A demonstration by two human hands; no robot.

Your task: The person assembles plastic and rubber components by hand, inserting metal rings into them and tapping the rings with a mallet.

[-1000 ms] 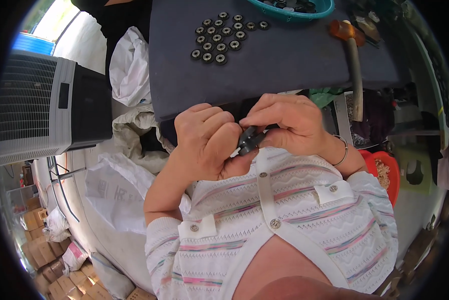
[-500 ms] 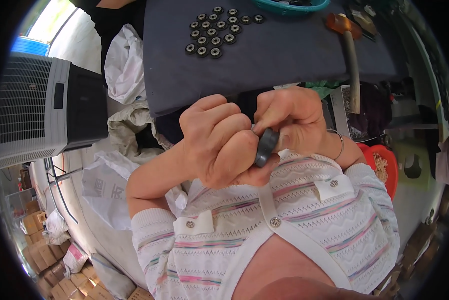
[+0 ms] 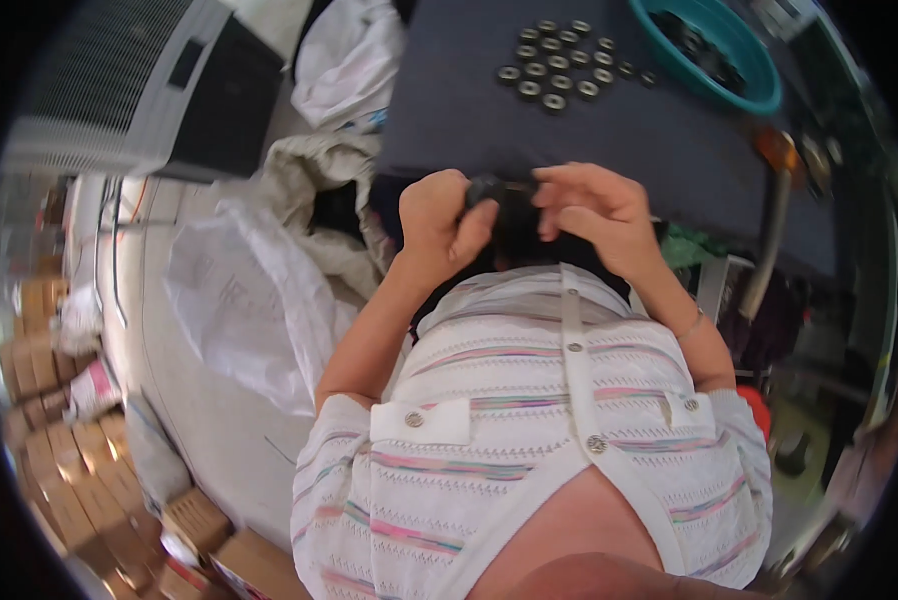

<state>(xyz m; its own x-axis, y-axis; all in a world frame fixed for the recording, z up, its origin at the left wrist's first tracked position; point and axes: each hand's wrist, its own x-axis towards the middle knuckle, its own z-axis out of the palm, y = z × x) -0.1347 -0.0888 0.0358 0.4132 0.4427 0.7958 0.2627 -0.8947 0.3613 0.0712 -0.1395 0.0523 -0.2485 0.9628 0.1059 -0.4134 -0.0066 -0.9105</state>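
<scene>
My left hand (image 3: pixel 437 222) is closed around a dark grooved wheel (image 3: pixel 483 192), its thumb pressed along the near side. To the right, my right hand (image 3: pixel 601 218) stands apart from that wheel, its fingers loosely spread, somewhat blurred, with nothing visible between them. Both hands are in front of my body, by the near edge of the table. Farther off, several black wheels with metal centres (image 3: pixel 559 62) lie grouped on the dark table top (image 3: pixel 449 110).
A teal basin (image 3: pixel 766 103) of dark parts stands at the far right. Nearby lies a mallet (image 3: pixel 775 200) with an orange head. White sacks (image 3: pixel 259 310) and a grey air cooler (image 3: pixel 169 95) are on the left, cardboard boxes (image 3: pixel 79 490) at the lower left.
My right hand has let go of the wheel and drawn away to the right; the left keeps it. The view has shifted, showing more of the basin.
</scene>
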